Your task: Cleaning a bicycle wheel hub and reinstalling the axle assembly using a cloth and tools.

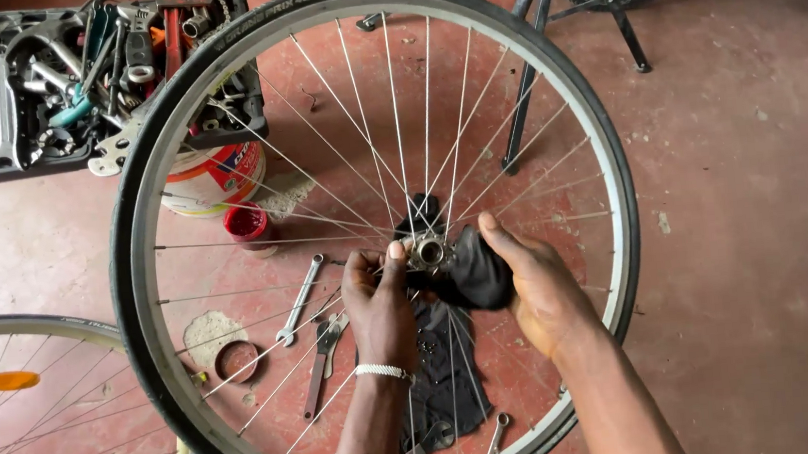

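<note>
A spoked bicycle wheel (pixel 215 68) with a black tyre stands upright in front of me over the red floor. Its metal hub (pixel 429 252) sits at the centre. My left hand (pixel 378 302), with a white beaded bracelet at the wrist, pinches the hub's left side with thumb and fingers. My right hand (pixel 541 288) presses a black rag (pixel 474 271) against the hub's right side. More black cloth (pixel 448 369) lies on the floor behind the spokes.
A black tray of tools (pixel 22 90) sits at the top left beside a paint bucket (pixel 215 180) and a small red tub (pixel 248 226). Spanners (pixel 298 299) and pliers (pixel 323 356) lie on the floor. A second wheel (pixel 40 415) is at lower left, a stand (pixel 544 49) behind.
</note>
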